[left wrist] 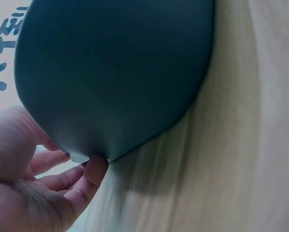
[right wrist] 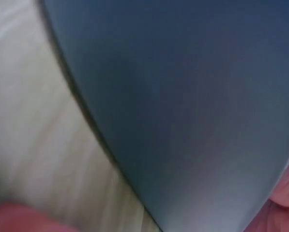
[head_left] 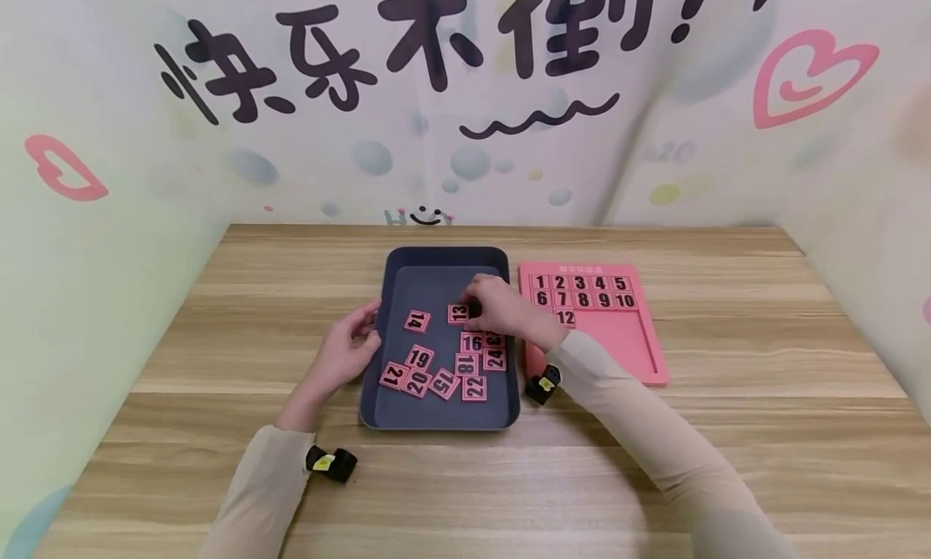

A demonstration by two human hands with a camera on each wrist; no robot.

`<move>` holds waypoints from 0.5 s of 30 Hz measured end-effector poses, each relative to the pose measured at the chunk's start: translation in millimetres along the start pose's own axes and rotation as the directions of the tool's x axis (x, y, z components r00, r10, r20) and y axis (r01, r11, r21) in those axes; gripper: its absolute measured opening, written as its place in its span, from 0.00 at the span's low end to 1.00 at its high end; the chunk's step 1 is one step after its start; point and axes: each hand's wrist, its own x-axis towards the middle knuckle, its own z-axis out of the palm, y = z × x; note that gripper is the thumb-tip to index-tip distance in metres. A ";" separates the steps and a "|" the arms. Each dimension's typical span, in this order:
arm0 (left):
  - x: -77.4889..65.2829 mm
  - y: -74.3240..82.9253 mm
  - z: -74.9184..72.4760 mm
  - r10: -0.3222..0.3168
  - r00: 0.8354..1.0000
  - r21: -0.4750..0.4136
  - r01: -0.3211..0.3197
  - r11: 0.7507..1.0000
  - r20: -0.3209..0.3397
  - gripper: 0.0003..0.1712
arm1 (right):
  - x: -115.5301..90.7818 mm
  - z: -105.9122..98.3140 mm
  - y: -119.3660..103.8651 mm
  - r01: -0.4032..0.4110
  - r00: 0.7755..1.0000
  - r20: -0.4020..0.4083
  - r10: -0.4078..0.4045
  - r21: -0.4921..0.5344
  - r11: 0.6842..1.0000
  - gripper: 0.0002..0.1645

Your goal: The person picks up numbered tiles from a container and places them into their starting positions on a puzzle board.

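The dark blue tray (head_left: 436, 418) lies on the table and holds several pink number tiles. My left hand (head_left: 345, 345) grips the tray's left rim; in the left wrist view its fingers (left wrist: 93, 174) touch the tray wall (left wrist: 115, 72). Over the tray's right side, my right hand (head_left: 502, 307) pinches the tile marked 13 (head_left: 458, 313) between thumb and index finger. Left of it lies tile 14 (head_left: 417, 321). Tiles 16 (head_left: 472, 343), 18 (head_left: 467, 365) and 24 (head_left: 494, 359) sit below the right hand, which partly covers others. Mostly tray wall (right wrist: 183, 121) fills the right wrist view.
Right of the tray lies a pink number-puzzle frame (head_left: 658, 357), its top two rows filled from 1 to 10. In its third row shows tile 12 (head_left: 565, 317), beside one partly hidden by the right arm. A printed wall sheet (head_left: 465, 195) stands behind the table (head_left: 764, 341).
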 end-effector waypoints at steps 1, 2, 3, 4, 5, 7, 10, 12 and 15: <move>0.1 0.2 0.0 0.001 1.000 0.001 -0.001 1.000 0.002 0.29 | 0.0 -0.6 -0.5 -0.011 1.000 0.008 0.011 -0.011 1.000 0.20; 0.2 0.3 0.1 0.000 1.000 -0.001 0.000 1.000 0.001 0.29 | 0.0 -1.1 -0.8 -0.019 1.000 0.016 0.020 -0.017 1.000 0.20; 0.3 0.3 0.1 0.001 1.000 0.000 -0.001 1.000 0.001 0.29 | 0.0 -1.4 -1.1 -0.023 1.000 0.020 0.023 -0.019 1.000 0.19; 0.5 0.2 -0.1 0.002 1.000 -0.001 -0.002 1.000 0.000 0.29 | -0.1 -1.7 -1.6 -0.027 0.999 0.024 0.028 -0.017 0.999 0.19; 0.6 0.2 -0.2 0.004 1.000 -0.001 -0.004 1.000 0.000 0.29 | -0.2 -2.0 -1.7 -0.029 0.999 0.026 0.030 -0.017 0.999 0.19; 0.5 1.0 -0.6 0.015 1.000 -0.003 -0.015 1.000 -0.004 0.29 | -0.4 -2.3 -1.9 -0.029 0.999 0.025 0.029 -0.011 1.000 0.18; -1.9 10.5 -2.1 0.010 1.000 -0.006 -0.010 1.000 -0.001 0.28 | -0.7 -2.3 -1.5 -0.014 1.000 0.015 0.014 0.004 1.000 0.17; -2.5 11.4 -2.2 0.011 1.000 -0.011 -0.011 1.000 -0.001 0.28 | -1.4 -2.4 -0.9 0.003 1.000 -0.001 -0.003 0.020 1.000 0.16; -2.4 10.8 -1.7 0.000 1.000 -0.012 0.001 1.000 0.006 0.28 | -3.2 -2.7 -0.2 0.016 0.999 -0.037 -0.014 0.071 0.997 0.15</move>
